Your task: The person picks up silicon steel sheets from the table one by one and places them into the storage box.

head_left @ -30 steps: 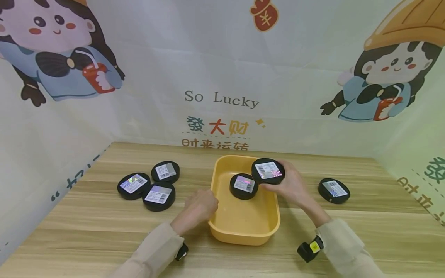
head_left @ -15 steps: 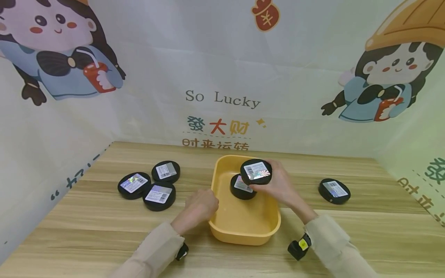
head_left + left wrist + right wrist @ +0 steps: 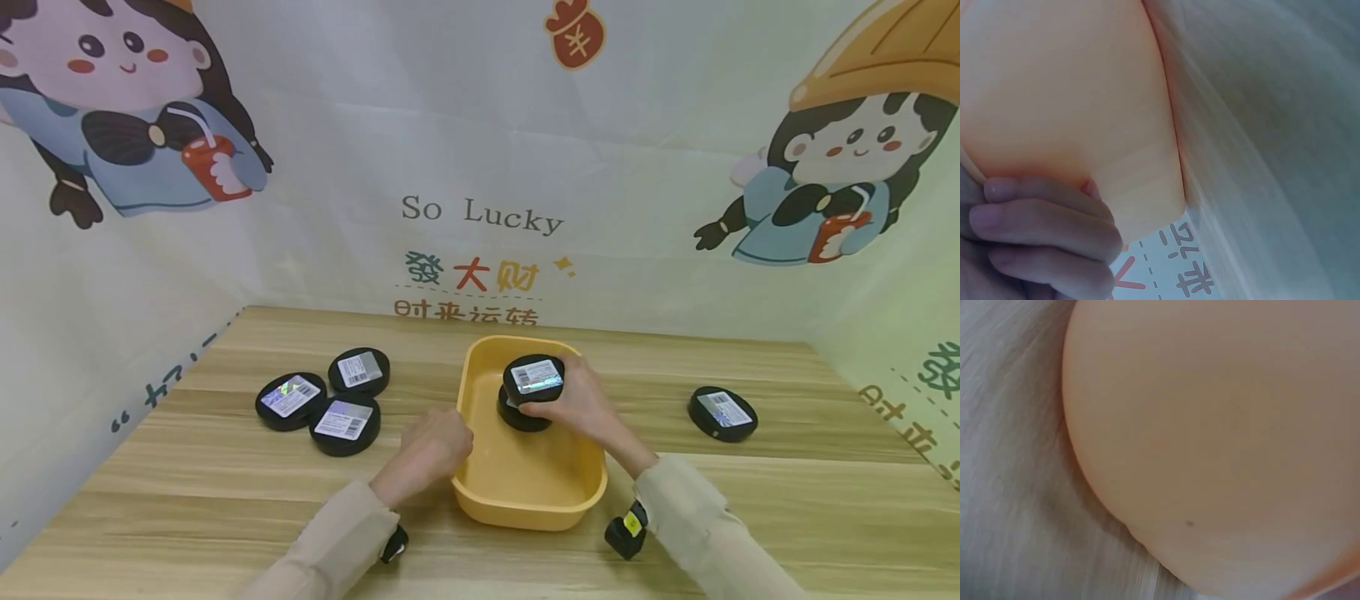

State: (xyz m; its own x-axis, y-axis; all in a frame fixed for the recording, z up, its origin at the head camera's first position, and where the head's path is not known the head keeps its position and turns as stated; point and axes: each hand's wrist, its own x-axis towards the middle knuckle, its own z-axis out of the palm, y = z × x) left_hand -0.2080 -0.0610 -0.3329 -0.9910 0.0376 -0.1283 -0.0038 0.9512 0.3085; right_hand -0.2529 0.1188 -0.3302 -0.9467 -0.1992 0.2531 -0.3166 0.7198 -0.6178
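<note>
My right hand (image 3: 585, 402) grips a flat black round container (image 3: 534, 378) with a silvery barcode label, thumb in front and fingers behind. It is over the yellow plastic bin (image 3: 525, 500), partly covering a second black round container (image 3: 525, 421) lying inside. Whether the two touch I cannot tell. My left hand (image 3: 433, 446) holds the bin's left rim; in the left wrist view its curled fingers (image 3: 1047, 219) lie against the bin wall (image 3: 1085, 94). In the right wrist view the bin's outer wall (image 3: 1210, 425) fills most of the picture, and the held container is out of sight.
Left of the bin, three black round containers (image 3: 345, 423) sit close together on the wooden table (image 3: 187, 492). Another labelled black container (image 3: 722, 413) lies to the right. A printed cloth backdrop (image 3: 480, 150) encloses the table's back and sides.
My right hand has moved left with the held black container, from the bin's right back corner to above the container inside. The left hand has stayed on the rim.
</note>
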